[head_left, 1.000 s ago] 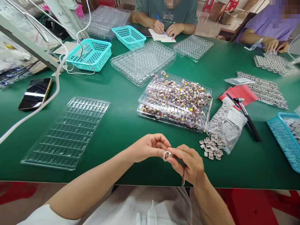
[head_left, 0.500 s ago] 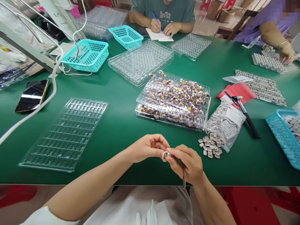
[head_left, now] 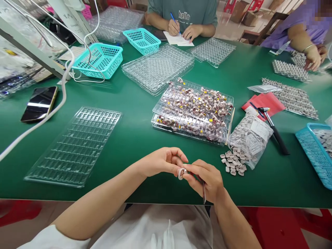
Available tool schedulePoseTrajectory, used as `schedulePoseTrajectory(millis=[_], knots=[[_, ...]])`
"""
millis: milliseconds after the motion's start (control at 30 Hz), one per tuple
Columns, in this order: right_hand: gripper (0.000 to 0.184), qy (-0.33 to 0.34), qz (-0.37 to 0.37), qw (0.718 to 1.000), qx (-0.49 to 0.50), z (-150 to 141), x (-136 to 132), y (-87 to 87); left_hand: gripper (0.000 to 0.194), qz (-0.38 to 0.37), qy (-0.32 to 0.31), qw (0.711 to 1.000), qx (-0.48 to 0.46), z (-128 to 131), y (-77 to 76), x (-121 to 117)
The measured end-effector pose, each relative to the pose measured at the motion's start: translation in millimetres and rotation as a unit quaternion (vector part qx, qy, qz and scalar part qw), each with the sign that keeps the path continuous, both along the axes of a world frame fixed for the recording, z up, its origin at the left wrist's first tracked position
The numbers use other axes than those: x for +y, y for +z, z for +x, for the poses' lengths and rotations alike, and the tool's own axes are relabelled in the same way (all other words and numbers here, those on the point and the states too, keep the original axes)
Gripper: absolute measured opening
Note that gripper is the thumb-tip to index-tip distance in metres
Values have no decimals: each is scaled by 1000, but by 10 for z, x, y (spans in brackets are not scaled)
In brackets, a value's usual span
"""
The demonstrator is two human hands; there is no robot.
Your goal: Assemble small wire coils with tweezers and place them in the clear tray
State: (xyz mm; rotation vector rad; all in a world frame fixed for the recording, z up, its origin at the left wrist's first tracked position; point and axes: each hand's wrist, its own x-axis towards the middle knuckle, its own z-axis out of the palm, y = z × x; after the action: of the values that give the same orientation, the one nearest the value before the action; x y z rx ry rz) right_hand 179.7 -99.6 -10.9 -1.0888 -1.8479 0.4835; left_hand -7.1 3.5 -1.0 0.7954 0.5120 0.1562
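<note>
Above the table's front edge, my left hand pinches a small whitish ring-shaped part between thumb and fingers. My right hand meets it from the right, thumb and forefinger closed at the part's shiny inner side. A slim metal tool, like tweezers, sticks out below my right palm; its other end is hidden by the fingers. Beyond my hands stand stacked clear trays full of similar parts with yellow tabs. Loose beige caps lie right of my right hand, spilling beside a plastic bag of them.
An unfilled clear tray lies at left, near a phone and a white cable. Turquoise baskets and more trays sit farther back. A hammer and blue basket are at right. Two people work across the table.
The whole view has shifted slightly. My hands keep the same hold, with the ring-shaped part turned a little. At the far right, a co-worker's hands and the tray there have moved.
</note>
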Motion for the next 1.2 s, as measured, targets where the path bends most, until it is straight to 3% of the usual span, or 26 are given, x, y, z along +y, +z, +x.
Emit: schedulePoseTrajectory(millis=[200,433,767,900,1033,1200], knots=[[20,62,-113,991,-17,-20,40,26,41,14,-98,995,33,-60,-13,82],[17,79,-135,987,-26,-54,25,-17,45,-16,-111,993,48,-35,-83,61],[16,49,-171,984,28,-30,52,31,48,24,15,999,37,64,-150,-76],[19,-21,-196,978,74,-6,60,-33,49,121,87,989,11,93,-150,-93],[19,-50,-226,961,149,-3,51,-121,66,231,112,964,-69,121,-173,-160],[17,-43,-191,962,191,-52,37,-154,65,245,137,952,-120,183,-239,-293]])
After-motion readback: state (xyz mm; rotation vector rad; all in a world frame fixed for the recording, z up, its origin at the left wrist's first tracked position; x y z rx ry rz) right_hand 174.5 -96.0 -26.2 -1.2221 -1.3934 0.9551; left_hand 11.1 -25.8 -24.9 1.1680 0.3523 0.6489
